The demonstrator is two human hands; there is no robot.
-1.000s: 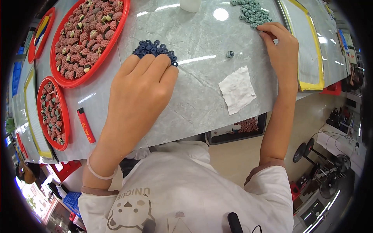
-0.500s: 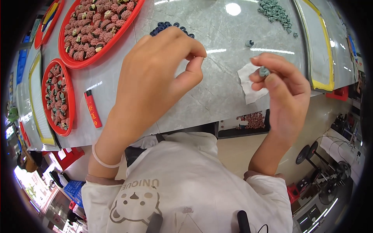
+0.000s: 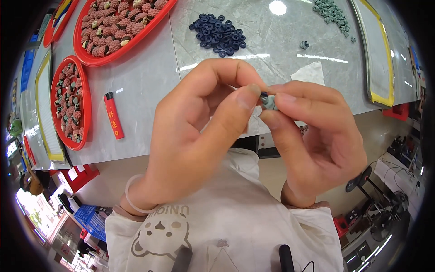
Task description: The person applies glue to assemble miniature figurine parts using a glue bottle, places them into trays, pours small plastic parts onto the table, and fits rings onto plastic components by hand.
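Scanning from the left rim, I log a small red tray [image 3: 86, 109] of reddish-brown knobbly beads, standing on the pale stone table [image 3: 149, 77]. Just to its right lies a red lighter [image 3: 113, 115], flat and apart from the tray. Above both sits a large red tray [image 3: 131, 43], heaped with the same kind of knobbly beads.

Centre, raised above the table edge: my left hand [image 3: 190, 136], thumb and forefinger pinched together at their tips. A pale bracelet [image 3: 133, 199] circles that wrist. Held between the two hands is one small grey-green bead [image 3: 270, 102], with a dark ring part just touching its left side; whether the left fingertips grip that dark part or only press against it, I cannot tell.

Behind the hands, on the table: a pile of dark blue rings [image 3: 219, 34], well apart from the trays.

Right of centre: my right hand [image 3: 312, 140], thumb and forefinger clamped on the grey-green bead. Behind it lies a white paper scrap [image 3: 310, 75]. Farther back, one stray grey-green bead [image 3: 304, 44] and a heap of grey-green beads [image 3: 333, 12]. At the right rim, a yellow-edged tray [image 3: 385, 72].
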